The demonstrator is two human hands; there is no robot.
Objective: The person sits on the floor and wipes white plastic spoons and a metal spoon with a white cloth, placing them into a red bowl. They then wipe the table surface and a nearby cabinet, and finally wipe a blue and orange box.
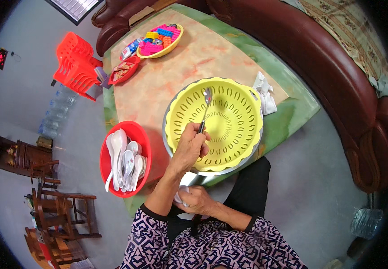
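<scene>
My left hand (190,145) is closed round the black handle of a metal spoon (208,99), its bowl pointing away from me over a yellow colander (182,107). The colander has a scalloped rim and slotted holes, and it rests in a silver metal basin (165,134). Lower down, near the table edge, my right hand (197,200) is closed on a white cloth (182,193), partly hidden by the fingers. To the left of the colander stands a red basin (142,134) with several white ladles and soup spoons (121,154) in it.
A yellow basket (179,39) of toy bricks (160,38) and a red dish (133,67) stand at the table's far left. Crumpled white tissues (265,94) lie right of the colander. Red stools (76,62), wooden chairs (68,210) and a leather sofa (288,49) surround the table.
</scene>
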